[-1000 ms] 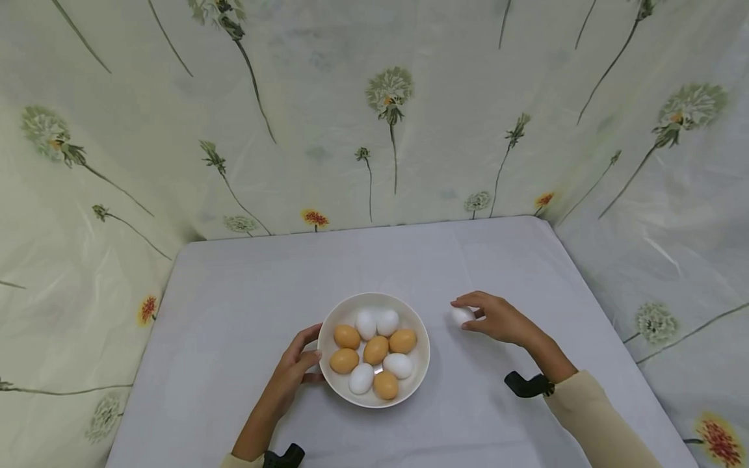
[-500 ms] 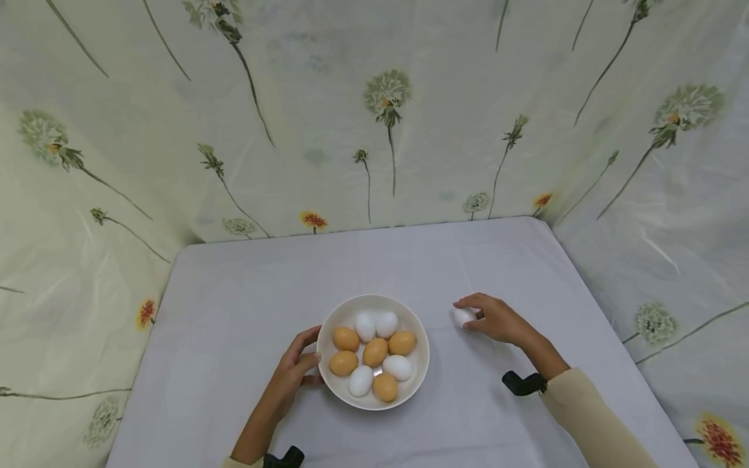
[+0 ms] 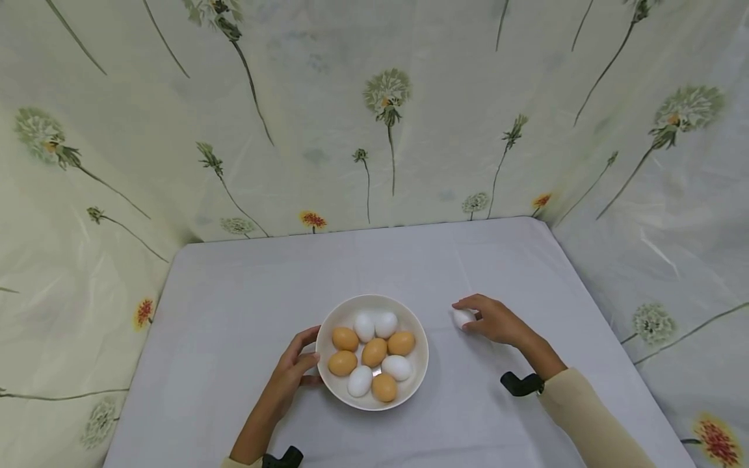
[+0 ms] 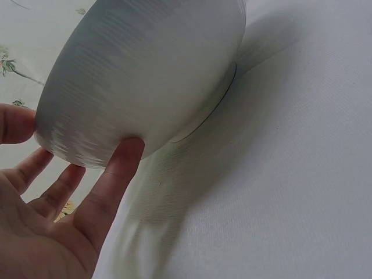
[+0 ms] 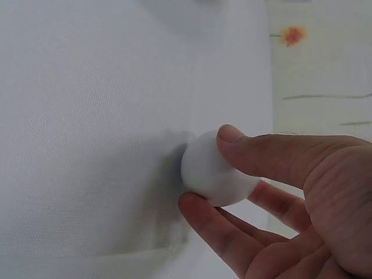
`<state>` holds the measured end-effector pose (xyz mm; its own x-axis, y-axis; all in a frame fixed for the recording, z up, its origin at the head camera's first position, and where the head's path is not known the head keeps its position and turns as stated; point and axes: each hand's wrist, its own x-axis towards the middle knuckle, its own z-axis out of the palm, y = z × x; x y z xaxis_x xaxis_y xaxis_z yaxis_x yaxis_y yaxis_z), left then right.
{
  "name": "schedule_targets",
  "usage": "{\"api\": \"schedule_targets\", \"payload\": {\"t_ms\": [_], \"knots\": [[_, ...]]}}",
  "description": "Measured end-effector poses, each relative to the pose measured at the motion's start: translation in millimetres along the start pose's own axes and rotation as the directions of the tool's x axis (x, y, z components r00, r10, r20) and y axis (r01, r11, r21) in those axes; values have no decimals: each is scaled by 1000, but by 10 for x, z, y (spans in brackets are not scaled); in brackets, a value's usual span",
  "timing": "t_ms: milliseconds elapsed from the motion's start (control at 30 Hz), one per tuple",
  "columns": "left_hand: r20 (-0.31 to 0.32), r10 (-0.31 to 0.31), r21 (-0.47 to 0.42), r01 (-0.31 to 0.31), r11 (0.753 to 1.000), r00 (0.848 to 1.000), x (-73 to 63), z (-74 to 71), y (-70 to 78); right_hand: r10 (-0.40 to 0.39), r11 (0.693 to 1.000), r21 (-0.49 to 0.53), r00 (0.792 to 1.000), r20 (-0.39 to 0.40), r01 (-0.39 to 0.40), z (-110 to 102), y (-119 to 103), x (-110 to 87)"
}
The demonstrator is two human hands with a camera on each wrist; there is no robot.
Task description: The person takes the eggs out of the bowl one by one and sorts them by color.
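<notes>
On table, R of bowl: white egg (image 3: 461, 317) sits on the gray tablecloth (image 3: 234, 312), near the bowl, not touching it.
R hand: I see my right hand (image 3: 497, 321) pinching that egg, thumb on one side, fingertips (image 5: 195, 204) on the other; wrist cam shows egg against the cloth.
L hand: my left hand (image 3: 292, 370) cups the white bowl (image 3: 374, 402) on its L side; thumb at the rim, fingers (image 4: 116, 174) pressed to the outer wall, curled round it.
Bowl contents: 4 white eggs (image 3: 364, 326), 5 brown eggs (image 3: 373, 351), packed close, touching.
Bowl pos: near front-center of table, base flat on cloth per L wrist cam.
Bkgd: floral curtain (image 3: 374, 130) w/ dandelion print on back and both sides.
Sleeves: beige sleeve (image 3: 591, 422) on R arm; black wrist mount (image 3: 521, 383) just behind the R hand.
</notes>
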<state>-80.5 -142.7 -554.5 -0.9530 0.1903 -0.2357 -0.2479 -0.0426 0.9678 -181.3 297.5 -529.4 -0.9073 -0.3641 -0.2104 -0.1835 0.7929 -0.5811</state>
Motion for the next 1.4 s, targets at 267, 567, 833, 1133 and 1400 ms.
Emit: {"api": "schedule_targets", "payload": {"t_ms": [267, 567, 833, 1133, 1400], "knots": [[-1, -2, -4, 2, 1000, 1000, 3, -6, -19, 10, 1000, -4, 1000, 2, -10, 15, -14, -6], [-6, -8, -5, 8, 1000, 1000, 5, -6, -30, -5, 1000, -28, 1000, 3, 6, 8, -31, -6], [-8, -6, -4, 5, 1000, 1000, 4, -2, -29, -19, 999, -47, 1000, -1, 19, -6, -44, -10], [-3, -6, 3, 6, 1000, 1000, 1, -2, -9, 18, 1000, -13, 1000, 15, -18, -60, -64, -49], [-2, -7, 7, 7, 1000, 1000, 2, -3, 1, 24, 999, -21, 1000, 3, -24, -188, -156, -108]]}}
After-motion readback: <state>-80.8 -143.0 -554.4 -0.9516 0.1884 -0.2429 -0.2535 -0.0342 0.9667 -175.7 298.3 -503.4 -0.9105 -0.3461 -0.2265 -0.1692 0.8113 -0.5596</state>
